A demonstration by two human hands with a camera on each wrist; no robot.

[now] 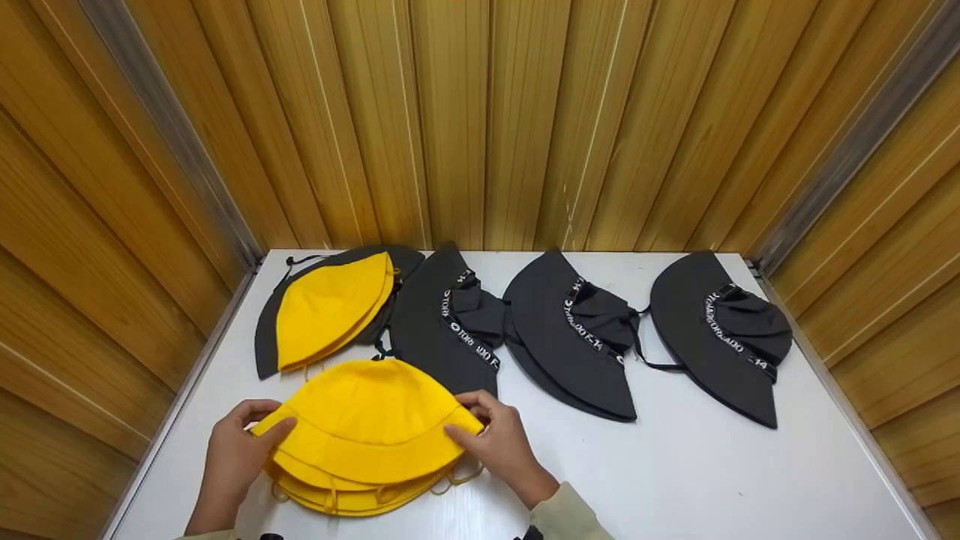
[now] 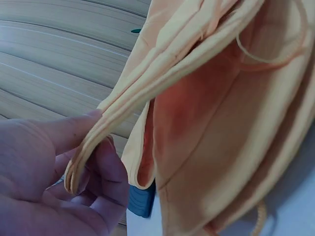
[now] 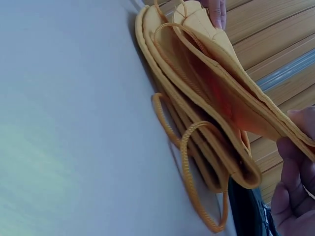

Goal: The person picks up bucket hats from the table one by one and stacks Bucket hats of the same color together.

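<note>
A folded yellow bucket hat lies between both hands near the front of the table. My left hand pinches its left brim corner between thumb and fingers. At the opposite corner, my right hand pinches the brim the same way. Beneath it sit more folded yellow hats, their cords looping out at the lower edge. The left wrist view shows the doubled brim in the left fingers, raised off the hats below. In the right wrist view the held brim also stands apart from the lower hats.
Behind to the left, another yellow hat lies on a black hat. Folded black hats with lettered bands continue rightward: one behind the held hat, overlapping ones mid-table, another farther right. Wood-look panels enclose the white table.
</note>
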